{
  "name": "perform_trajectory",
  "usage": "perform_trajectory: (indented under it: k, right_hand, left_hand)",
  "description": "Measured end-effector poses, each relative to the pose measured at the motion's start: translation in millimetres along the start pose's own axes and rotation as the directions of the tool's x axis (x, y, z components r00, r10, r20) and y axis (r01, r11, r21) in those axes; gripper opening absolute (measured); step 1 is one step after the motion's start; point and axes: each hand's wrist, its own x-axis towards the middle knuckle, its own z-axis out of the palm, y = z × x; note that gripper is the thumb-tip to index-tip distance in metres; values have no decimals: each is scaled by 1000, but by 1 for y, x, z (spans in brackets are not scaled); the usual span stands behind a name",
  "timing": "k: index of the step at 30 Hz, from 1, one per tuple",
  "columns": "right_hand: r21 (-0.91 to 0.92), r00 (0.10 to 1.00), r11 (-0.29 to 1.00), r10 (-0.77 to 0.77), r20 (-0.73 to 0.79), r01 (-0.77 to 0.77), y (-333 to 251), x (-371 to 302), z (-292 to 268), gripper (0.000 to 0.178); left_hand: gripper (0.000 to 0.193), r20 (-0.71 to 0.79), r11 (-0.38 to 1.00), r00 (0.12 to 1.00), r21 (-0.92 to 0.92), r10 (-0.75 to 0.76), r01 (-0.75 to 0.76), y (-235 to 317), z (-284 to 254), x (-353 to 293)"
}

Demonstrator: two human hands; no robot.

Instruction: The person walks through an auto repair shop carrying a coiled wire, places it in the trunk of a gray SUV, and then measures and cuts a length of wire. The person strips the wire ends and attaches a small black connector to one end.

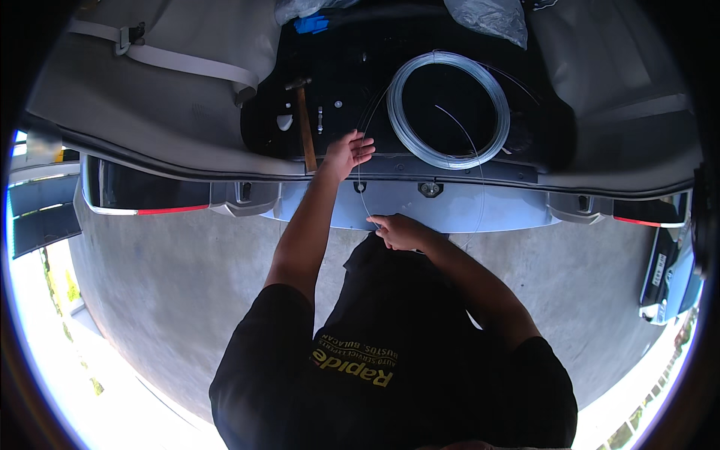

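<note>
A large coil of silvery wire [400, 129] lies on the dark boot floor, with loose lengths curving off it. One loose length bends down on the coil's left, past my left hand, to my right hand. My left hand [347, 156] is over the boot's edge, fingers stretched and apart, beside this wire. Closer to my body, my right hand [399, 232] pinches the wire between thumb and fingers. A hammer [305, 129] with a wooden handle lies just left of my left hand.
Near the hammer lie a small metal fitting [320, 120], a pale rounded piece [284, 122] and a small round part [338, 104]. Farther back are a blue item [311, 25] and a clear plastic bag [491, 21]. A belt strap [187, 64] hangs at left. The bumper [510, 206] runs below the sill.
</note>
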Motion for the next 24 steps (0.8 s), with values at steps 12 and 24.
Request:
perform_trajectory:
  k: [12, 24]
  right_hand:
    - [-238, 942, 971, -49, -333, -33, 73, -93, 94, 25]
    - [37, 917, 992, -94, -387, 117, 78, -137, 197, 42]
  left_hand:
    - [17, -56, 998, 998, -56, -24, 21, -110, -55, -46]
    - [23, 124, 979, 973, -81, 194, -185, -208, -120, -289]
